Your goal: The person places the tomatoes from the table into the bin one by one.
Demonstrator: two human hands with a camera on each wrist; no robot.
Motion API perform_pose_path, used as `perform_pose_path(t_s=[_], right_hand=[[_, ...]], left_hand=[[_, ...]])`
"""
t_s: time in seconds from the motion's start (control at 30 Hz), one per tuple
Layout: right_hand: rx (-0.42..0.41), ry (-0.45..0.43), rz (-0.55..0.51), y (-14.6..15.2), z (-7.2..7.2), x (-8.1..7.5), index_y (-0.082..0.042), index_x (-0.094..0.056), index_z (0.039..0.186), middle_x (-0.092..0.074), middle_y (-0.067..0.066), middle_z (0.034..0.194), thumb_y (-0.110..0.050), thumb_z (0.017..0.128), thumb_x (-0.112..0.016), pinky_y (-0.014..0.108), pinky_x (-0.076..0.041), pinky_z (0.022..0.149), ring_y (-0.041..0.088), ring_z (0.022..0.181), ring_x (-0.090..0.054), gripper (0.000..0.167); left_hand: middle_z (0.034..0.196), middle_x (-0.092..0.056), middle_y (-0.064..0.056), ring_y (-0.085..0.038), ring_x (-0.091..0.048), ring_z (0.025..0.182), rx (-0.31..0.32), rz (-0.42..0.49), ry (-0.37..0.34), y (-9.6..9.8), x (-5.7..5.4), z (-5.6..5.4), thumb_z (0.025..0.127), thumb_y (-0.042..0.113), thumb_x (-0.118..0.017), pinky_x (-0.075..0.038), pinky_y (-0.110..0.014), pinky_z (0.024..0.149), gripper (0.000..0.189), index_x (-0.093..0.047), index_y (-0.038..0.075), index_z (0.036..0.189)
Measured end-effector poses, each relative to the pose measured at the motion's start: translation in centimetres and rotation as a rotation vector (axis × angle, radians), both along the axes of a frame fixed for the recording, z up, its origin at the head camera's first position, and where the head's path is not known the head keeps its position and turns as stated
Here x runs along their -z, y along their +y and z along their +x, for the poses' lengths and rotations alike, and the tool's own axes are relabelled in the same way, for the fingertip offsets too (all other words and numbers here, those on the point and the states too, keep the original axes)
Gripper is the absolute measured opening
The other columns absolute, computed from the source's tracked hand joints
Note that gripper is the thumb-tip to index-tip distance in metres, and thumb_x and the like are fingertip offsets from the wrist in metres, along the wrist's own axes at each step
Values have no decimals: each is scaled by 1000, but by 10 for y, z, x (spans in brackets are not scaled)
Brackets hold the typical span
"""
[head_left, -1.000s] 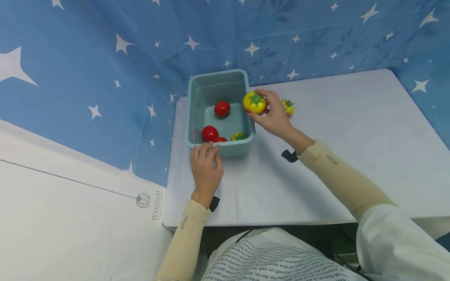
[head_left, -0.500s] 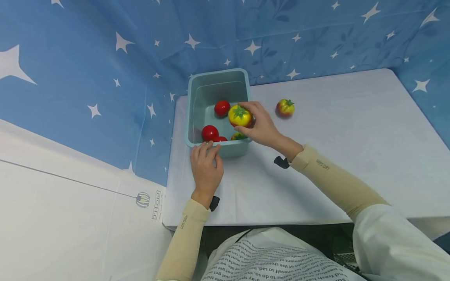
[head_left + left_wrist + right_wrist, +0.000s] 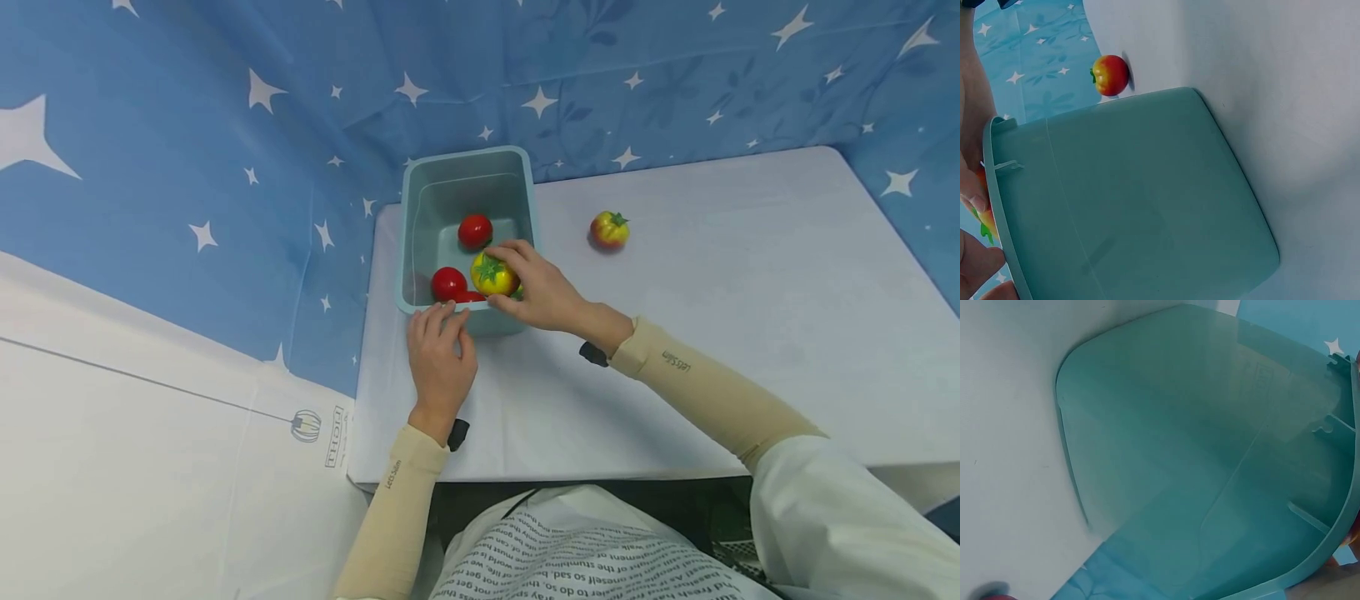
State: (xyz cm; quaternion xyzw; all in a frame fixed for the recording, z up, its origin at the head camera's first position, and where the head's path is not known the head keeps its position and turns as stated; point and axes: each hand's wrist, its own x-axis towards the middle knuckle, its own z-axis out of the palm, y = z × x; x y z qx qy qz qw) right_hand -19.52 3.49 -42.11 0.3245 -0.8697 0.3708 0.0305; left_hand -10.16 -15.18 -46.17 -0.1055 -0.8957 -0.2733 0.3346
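In the head view, my right hand (image 3: 546, 292) grips a yellow-and-red toy tomato (image 3: 491, 275) with a green star-shaped top. Thumb and fingers hold its right side, inside the front right part of the blue-green bin (image 3: 408, 225). Fingertips of my left hand (image 3: 442, 358) rest on the bin's front rim. Inside lie red tomatoes (image 3: 475, 232), and another yellow-green one is mostly hidden behind the right hand. The left wrist view shows the bin's outer wall (image 3: 1135, 200), with the held tomato (image 3: 986, 222) just above the rim.
Another yellow-and-red tomato (image 3: 610, 230) lies on the white-covered table (image 3: 712, 333), right of the bin. A blue star-patterned curtain (image 3: 465, 75) hangs directly behind the bin and continues along the left side.
My right hand has carried the yellow-and-red tomato leftward and toward me, from the bin's right rim into its front part. My left hand stays at the front rim.
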Motion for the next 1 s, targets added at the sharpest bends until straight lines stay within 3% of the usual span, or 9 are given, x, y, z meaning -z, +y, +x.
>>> perform_pose_path(t_s=[0.33, 0.5, 0.6, 0.8, 1.0], right_hand=[[-14, 63, -46, 3, -3, 6, -11, -49, 139, -45, 9, 139, -22, 84, -73, 40, -50, 96, 23, 119, -52, 61], [-6, 108, -131, 12, -13, 6, -7, -56, 132, -49, 9, 135, -17, 86, -70, 41, -48, 99, 24, 121, -52, 49], [60, 130, -187, 24, -25, 3, -5, -59, 128, -52, 10, 133, -14, 88, -68, 43, -47, 100, 24, 122, -51, 43], [274, 106, -228, 61, -53, 7, -4, -60, 127, -51, 12, 134, -10, 90, -63, 44, -48, 97, 24, 122, -51, 38], [452, 20, -251, 98, -75, 27, -3, -59, 126, -50, 14, 133, -13, 90, -59, 47, -47, 99, 31, 115, -53, 37]], left_hand=[[115, -67, -14, -33, -56, 114, 12, 2, 29, 0, 1, -1, 90, 7, -56, -35, -52, 107, 23, -73, 3, 104], [115, -67, -14, -31, -55, 115, 9, 3, 28, 0, 3, -1, 89, 7, -58, -33, -52, 108, 23, -74, 4, 105], [116, -66, -13, -30, -55, 116, 8, 10, 20, 0, 3, -1, 88, 6, -59, -33, -52, 109, 23, -74, 4, 106], [116, -66, -13, -30, -55, 115, 8, 14, 13, 1, 3, -1, 89, 7, -58, -34, -52, 108, 23, -73, 4, 106], [116, -66, -13, -29, -55, 115, 0, 11, 11, 1, 4, 0, 88, 7, -58, -33, -51, 109, 23, -73, 4, 106]])
